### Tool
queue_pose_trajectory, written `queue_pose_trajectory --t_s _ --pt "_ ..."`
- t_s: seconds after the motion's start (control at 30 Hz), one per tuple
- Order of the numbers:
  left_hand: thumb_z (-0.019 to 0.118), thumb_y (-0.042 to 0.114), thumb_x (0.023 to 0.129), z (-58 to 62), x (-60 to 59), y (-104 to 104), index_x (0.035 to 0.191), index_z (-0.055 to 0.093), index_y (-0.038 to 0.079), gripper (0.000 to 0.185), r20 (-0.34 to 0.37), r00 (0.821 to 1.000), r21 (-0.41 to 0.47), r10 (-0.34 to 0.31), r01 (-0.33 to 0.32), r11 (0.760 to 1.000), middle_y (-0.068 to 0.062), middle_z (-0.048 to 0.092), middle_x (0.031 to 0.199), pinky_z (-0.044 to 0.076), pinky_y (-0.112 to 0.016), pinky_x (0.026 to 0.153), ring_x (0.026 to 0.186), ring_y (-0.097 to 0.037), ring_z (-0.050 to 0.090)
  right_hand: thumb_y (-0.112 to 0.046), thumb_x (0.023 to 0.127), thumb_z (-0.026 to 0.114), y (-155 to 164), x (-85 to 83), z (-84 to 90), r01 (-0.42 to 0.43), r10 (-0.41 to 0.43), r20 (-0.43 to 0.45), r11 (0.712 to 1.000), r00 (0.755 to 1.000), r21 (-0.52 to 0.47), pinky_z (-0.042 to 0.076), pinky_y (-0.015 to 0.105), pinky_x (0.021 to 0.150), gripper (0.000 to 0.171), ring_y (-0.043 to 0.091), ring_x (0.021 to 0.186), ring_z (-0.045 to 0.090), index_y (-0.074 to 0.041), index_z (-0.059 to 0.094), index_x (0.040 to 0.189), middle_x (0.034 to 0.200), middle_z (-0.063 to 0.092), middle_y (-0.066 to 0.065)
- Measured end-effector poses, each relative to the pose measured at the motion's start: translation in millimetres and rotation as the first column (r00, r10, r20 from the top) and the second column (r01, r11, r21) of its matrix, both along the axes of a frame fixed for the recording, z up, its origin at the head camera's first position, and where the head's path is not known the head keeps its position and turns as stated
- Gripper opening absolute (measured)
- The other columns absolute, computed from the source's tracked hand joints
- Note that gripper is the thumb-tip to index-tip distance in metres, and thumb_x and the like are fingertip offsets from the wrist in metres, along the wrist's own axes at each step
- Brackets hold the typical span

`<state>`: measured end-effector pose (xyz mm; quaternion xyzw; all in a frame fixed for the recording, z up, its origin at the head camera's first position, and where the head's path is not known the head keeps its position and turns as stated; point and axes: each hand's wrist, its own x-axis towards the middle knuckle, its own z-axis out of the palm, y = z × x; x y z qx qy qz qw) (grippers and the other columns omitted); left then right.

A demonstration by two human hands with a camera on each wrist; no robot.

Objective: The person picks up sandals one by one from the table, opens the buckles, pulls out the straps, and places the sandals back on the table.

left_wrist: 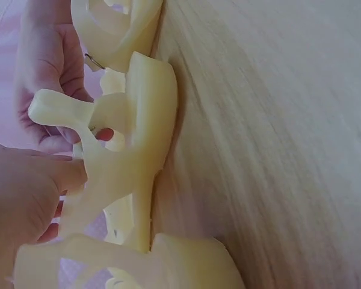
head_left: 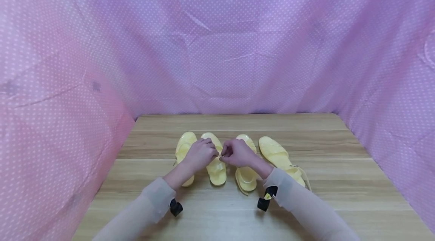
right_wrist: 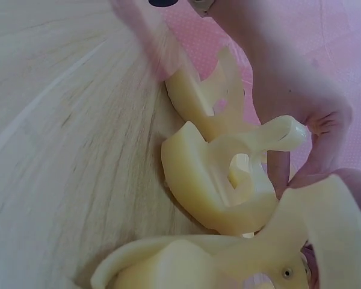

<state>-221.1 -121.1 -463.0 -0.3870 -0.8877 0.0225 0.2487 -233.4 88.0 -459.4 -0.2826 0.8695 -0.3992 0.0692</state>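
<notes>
Several pale yellow jelly sandals lie side by side on the wooden table. My two hands meet over the second sandal from the left. The left hand pinches its ankle strap, thumb pressed to the strap's side. From the other side, the right hand curls its fingers round the same strap. In the right wrist view that sandal stands on the table with its strap end lifted, the left hand behind it. What the fingertips hold is too small to see.
The leftmost sandal is partly under my left hand. Two more sandals lie to the right, the outer one angled. Pink dotted cloth walls the table on three sides. Black wrist cameras hang under both sleeves.
</notes>
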Motion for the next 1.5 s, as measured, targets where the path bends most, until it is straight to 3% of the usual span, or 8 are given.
queue_pose_trajectory --t_s 0.27,0.53,0.8,1.5 --pt "0.091 0.024 0.082 -0.2 7.6 1.8 0.088 0.083 0.022 0.01 0.078 0.995 0.052 0.058 -0.062 0.997 0.008 0.079 0.086 0.055 -0.033 0.085 0.089 -0.015 0.068 -0.011 0.086 0.084 -1.0 -2.1 -0.6 -0.004 0.004 -0.014 1.0 1.0 0.0 0.058 0.018 0.067 0.012 -0.001 0.07 0.066 -0.01 0.072 0.085 0.081 0.077 0.001" --pt "0.09 0.024 0.084 -5.6 3.8 1.1 0.086 0.083 0.024 0.008 0.089 0.992 0.041 0.089 -0.093 0.995 0.009 0.079 0.087 0.056 -0.033 0.088 0.09 -0.014 0.068 -0.01 0.087 0.083 -0.5 -0.6 -2.2 0.002 -0.003 -0.007 1.0 1.0 -0.012 0.058 0.018 0.066 0.011 0.0 0.069 0.067 -0.009 0.072 0.085 0.079 0.077 0.002" --pt "0.09 0.024 0.083 -4.0 1.6 1.5 0.086 0.084 0.025 0.007 0.034 0.999 0.062 0.016 -0.018 0.998 0.01 0.079 0.086 0.055 -0.033 0.086 0.088 -0.013 0.07 -0.009 0.086 0.083 -2.0 -0.6 -2.1 0.01 -0.011 -0.016 1.0 1.0 -0.011 0.058 0.017 0.065 0.012 -0.001 0.069 0.067 -0.009 0.071 0.083 0.079 0.078 0.002" --pt "0.09 0.025 0.084 -3.5 -3.6 -1.6 0.088 0.084 0.026 0.008 0.073 0.996 0.056 0.045 -0.049 0.997 0.01 0.08 0.088 0.057 -0.034 0.086 0.087 -0.014 0.069 -0.009 0.086 0.082 -3.5 -2.9 -1.9 0.028 -0.028 -0.029 1.0 0.999 -0.004 0.055 0.018 0.063 0.012 -0.002 0.066 0.064 -0.01 0.071 0.082 0.074 0.076 -0.001"
